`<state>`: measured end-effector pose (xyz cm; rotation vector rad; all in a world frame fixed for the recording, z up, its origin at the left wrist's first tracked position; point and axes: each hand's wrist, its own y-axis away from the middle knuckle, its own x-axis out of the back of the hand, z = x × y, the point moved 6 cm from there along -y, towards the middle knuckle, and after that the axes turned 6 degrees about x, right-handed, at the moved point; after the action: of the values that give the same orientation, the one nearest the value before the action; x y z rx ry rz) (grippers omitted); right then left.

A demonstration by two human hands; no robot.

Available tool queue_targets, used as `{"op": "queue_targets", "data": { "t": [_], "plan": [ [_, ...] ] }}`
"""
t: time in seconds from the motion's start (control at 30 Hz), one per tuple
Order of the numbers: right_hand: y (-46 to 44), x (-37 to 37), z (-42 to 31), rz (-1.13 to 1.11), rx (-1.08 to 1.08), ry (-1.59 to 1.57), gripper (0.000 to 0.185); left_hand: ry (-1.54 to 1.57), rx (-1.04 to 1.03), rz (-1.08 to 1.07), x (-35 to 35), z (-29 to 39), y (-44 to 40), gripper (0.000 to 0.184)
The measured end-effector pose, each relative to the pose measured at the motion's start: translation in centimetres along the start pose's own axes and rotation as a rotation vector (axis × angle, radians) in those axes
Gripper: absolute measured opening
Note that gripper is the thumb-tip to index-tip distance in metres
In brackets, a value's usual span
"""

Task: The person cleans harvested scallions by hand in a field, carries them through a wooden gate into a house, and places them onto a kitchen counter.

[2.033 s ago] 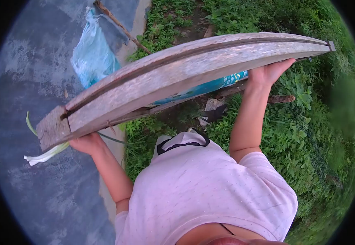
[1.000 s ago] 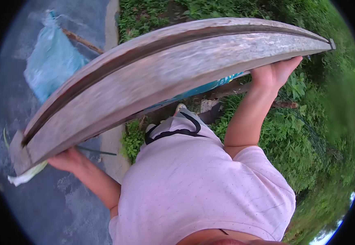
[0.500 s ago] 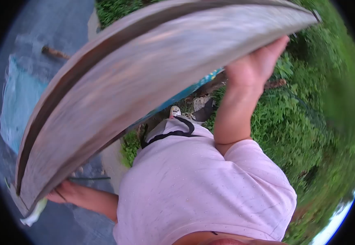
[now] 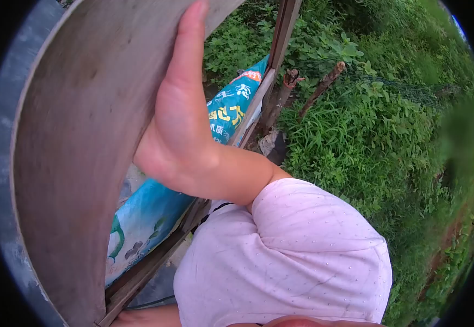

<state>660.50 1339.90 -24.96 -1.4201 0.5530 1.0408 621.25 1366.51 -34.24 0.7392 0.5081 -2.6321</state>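
Observation:
A large weathered wooden board [image 4: 79, 136] fills the left and rises past the top edge. My right hand [image 4: 179, 125] grips its inner side, palm against the wood and thumb pointing up; the other fingers are hidden. Thin wooden bars [image 4: 158, 261] join the board's lower end, and a blue printed plastic sheet [image 4: 150, 212] shows between board and bars. More of this sheet, with white and yellow lettering, shows beyond my wrist. At the bottom edge, my left hand [image 4: 121, 321] is near the board's lower corner, its fingers out of sight.
Dense green plants [image 4: 346, 152] cover the right side, with a dark net among them. A cut wooden stick [image 4: 324, 87] slants up near an upright stump. Grey paving [image 4: 0, 158] lies at the far left. A crumpled pale thing is on the ground near the middle.
The board has swung from slanting across the view to nearly upright at the left, nearer the camera. My right hand moved left with it; my left hand dropped to the bottom edge.

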Motion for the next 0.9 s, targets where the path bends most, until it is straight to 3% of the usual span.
{"op": "queue_targets", "data": {
  "t": [0.27, 0.6, 0.73, 0.9],
  "plan": [
    [-0.3, 0.7, -3.5, 0.04, 0.043, 0.057, 0.071, -0.015, -0.003, -0.014, -1.9, -0.4, 4.1, 0.04],
    [-5.8, 11.4, -10.2, 0.293, 0.009, 0.171, 0.074, -0.03, 0.087, -0.221, -8.3, -7.1, 9.8, 0.042],
    [-8.2, 14.5, -11.9, 0.345, 0.003, 0.18, 0.075, -0.119, 0.099, -0.208, -9.4, -9.9, 8.8, 0.038],
    [-8.9, 18.0, -13.2, 0.467, 0.002, 0.186, 0.074, -0.173, 0.149, -0.135, -11.3, -11.3, 13.2, 0.042]
  ]
}}
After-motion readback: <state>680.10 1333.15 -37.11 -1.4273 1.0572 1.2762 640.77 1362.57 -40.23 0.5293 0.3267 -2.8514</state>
